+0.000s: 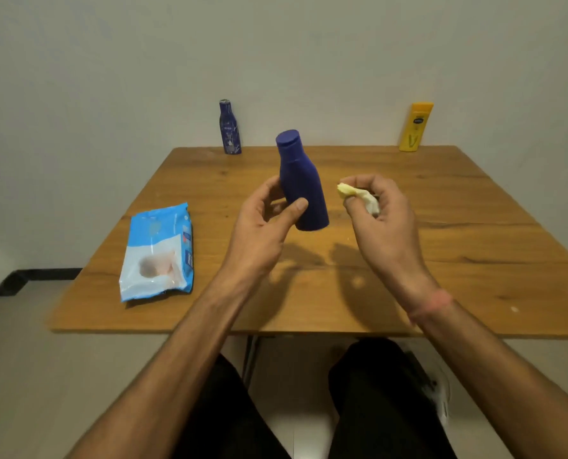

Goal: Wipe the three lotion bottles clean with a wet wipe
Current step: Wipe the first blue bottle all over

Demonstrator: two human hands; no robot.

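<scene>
Above wooden table (pixel 441 226), left hand (pixel 262 223) grips smooth round-shouldered blue bottle (pixel 302 183)

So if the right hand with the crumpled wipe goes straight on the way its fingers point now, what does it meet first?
Probably the plain dark blue plastic bottle that the left hand holds tilted above the wooden table. The right hand points its crumpled white wipe leftward at it; depth is uncertain.
</scene>
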